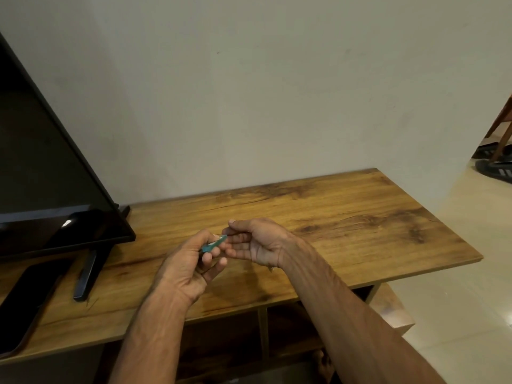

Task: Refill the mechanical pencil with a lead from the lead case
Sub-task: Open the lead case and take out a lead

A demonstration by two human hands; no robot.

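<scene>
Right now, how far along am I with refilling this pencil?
Early to midway, I'd judge. Done: nothing I can confirm. In hand: your left hand holds a small teal piece, lead case or pencil, too small to tell; your right hand pinches at its tip. Left: no lead visibly loaded. A metal tip pokes below the right palm.

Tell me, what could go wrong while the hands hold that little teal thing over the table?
The left hand pinches the small teal piece in its fingertips above the wooden table, so it might slip and fall. The right hand seems to pinch something too thin to make out; if that is a lead, it could snap or get lost on the grainy wood. A phone lies near the table's front edge, where an elbow could knock it.
</scene>
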